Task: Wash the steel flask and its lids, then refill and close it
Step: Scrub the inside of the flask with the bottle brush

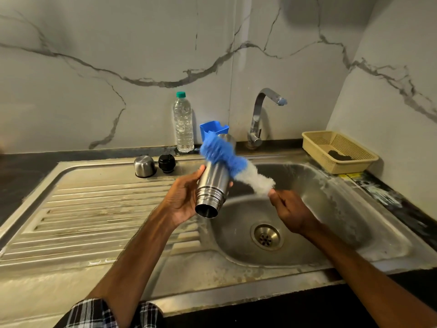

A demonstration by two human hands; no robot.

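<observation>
Shiny steel flask (214,183) tilted over the steel sink basin (331,209) at its left edge, gripped round the body by left hand (183,197). Fluffy blue-and-white bottle brush (227,159) across its upper side, near end clutched in right hand (289,209). Domed steel cup lid (144,166) and round black stopper (167,163) behind, side by side on the ribbed drainboard (94,209).

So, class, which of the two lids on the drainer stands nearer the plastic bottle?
The black lid; the shiny steel lid sits farther left of the bottle.
</observation>
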